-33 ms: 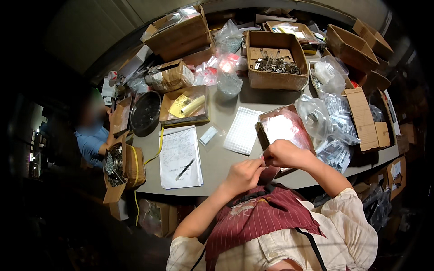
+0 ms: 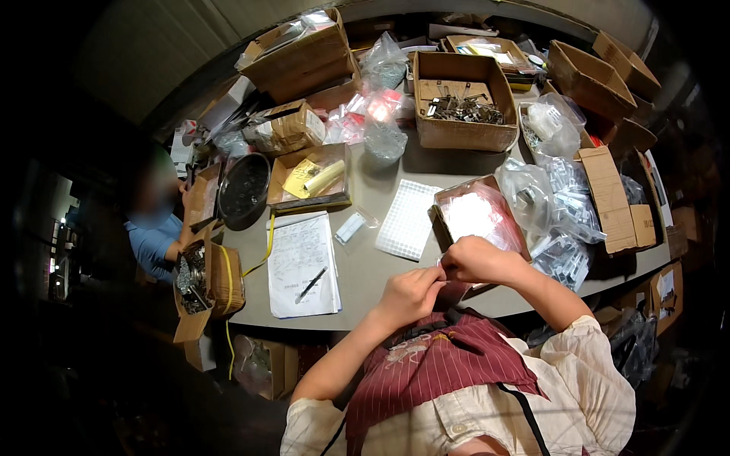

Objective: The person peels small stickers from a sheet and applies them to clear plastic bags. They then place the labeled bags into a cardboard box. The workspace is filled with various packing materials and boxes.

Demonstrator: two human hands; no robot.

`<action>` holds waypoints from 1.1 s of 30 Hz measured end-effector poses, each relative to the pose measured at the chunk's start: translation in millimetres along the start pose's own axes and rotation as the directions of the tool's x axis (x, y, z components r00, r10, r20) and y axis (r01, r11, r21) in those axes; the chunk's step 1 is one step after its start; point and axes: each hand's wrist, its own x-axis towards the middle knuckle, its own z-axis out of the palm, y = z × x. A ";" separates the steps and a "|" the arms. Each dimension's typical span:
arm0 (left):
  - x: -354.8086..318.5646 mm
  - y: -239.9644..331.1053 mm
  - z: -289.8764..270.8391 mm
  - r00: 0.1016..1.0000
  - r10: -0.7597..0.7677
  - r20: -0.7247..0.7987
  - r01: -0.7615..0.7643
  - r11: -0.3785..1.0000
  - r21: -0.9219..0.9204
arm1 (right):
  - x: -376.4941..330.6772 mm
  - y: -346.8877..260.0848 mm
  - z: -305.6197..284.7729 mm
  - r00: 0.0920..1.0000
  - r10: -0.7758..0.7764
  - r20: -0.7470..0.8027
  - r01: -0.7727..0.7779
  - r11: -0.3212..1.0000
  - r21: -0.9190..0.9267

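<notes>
Just above the table's front edge, my left hand [image 2: 408, 294] and my right hand [image 2: 477, 261] meet with fingertips pinched together. A small pale bit shows between them, but the fingers hide most of it and its kind does not show. Beside my right hand stands a shallow cardboard box [image 2: 439, 228] with a stack of shiny clear plastic bags [image 2: 477, 215] with a reddish tint. A sheet of round white stickers [image 2: 407, 220] lies on the table to the left of that box.
A pen [image 2: 311, 285] rests on written papers [image 2: 293, 251] at left. Behind stands a cardboard box [image 2: 468, 137] of metal parts. Bagged metal parts [image 2: 563, 254] crowd the right. A black bowl [image 2: 245, 191] stands at left, near a person in a blue sleeve [image 2: 152, 247].
My fingertips have shifted slightly against each other, and the pale bit between them sits a little differently. My arms and the things on the table stay in place.
</notes>
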 end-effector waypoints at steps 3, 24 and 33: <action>5.0 2.4 1.9 0.999 0.002 0.033 -0.001 0.999 -0.043 | 12.2 27.7 40.2 0.973 0.121 0.197 -0.116 0.993 -0.032; -11.7 -54.5 8.7 0.833 -0.498 0.241 0.542 0.648 -0.536 | -33.3 -6.4 10.9 0.880 -0.223 -0.420 0.226 0.973 -0.044; -10.8 -53.6 8.0 0.810 -0.549 0.205 0.547 0.584 -0.600 | -20.9 13.4 41.6 0.896 -0.033 -0.443 0.070 0.995 0.068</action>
